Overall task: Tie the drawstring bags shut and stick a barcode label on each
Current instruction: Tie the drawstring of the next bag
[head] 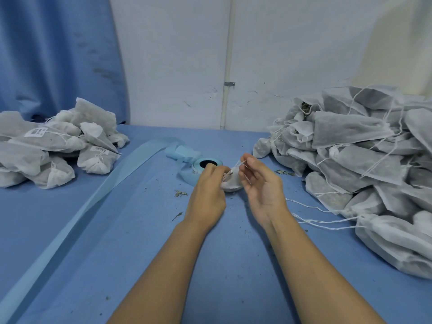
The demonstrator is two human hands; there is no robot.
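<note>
Two bare forearms reach up from the bottom edge over the blue table cover point(140, 253). Between the hands, just on the near-right side of the label roll point(208, 163), sits one small white drawstring bag point(230, 184), its body low against the cover and its gathered neck turned upward. The left hand point(208, 190) lies knuckles-up, fingers curled down onto the bag's neck and gripping it, and its fingertips overlap the roll's near edge. The right hand point(261, 185) faces palm-in with the fingers loosely bent; thumb and forefinger pinch the drawstring point(239, 163), which rises in a thin loop from the neck.

From the roll a long pale-blue backing strip point(93, 199) trails left and toward the camera. Bits of dried leaf point(180, 193) lie on the cover just near-left of the roll. Well left of the roll is a heap of tied bags point(58, 146), several bearing white barcode labels. Well right of it is a larger pile of unlabelled bags point(362, 160), loose strings straggling out across the cover. Behind the roll stand a white wall with a vertical pipe point(228, 66), and to the far left a blue curtain point(58, 54).
</note>
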